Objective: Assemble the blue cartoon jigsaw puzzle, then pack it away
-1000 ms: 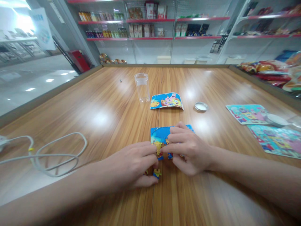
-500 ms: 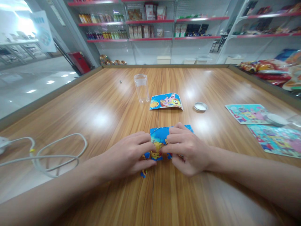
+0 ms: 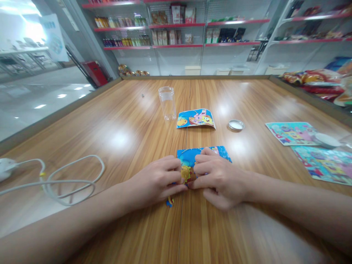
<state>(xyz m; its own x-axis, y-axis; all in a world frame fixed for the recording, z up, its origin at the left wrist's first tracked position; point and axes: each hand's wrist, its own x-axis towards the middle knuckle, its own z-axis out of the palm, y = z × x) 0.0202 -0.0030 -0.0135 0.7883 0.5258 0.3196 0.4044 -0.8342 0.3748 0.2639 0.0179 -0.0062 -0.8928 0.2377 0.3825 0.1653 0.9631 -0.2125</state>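
Observation:
A small blue cartoon jigsaw puzzle (image 3: pixel 189 154), largely assembled, lies flat in front of me, partly covered by my hands. My left hand (image 3: pixel 161 178) is closed at its lower left edge, thumb and fingertips on the pieces there. My right hand (image 3: pixel 220 178) bends over the puzzle's right half, its index fingertip at the lower edge close to my left thumb. Both hands' fingers hide the pieces beneath them. A loose puzzle piece (image 3: pixel 169 202) lies just below my left hand. Beyond the puzzle rests a slightly curled picture card (image 3: pixel 195 119) with a matching cartoon scene.
A clear plastic jar (image 3: pixel 167 104) stands behind the card, and a round metal lid (image 3: pixel 235 125) lies to its right. Two more cartoon puzzles (image 3: pixel 288 132) lie at the right with a white lid (image 3: pixel 326 140). A white cable (image 3: pixel 74 181) loops at the left.
My right index finger has moved down to the puzzle's lower edge. The gap seen there before is now covered or closed. My left hand stays at the left edge.

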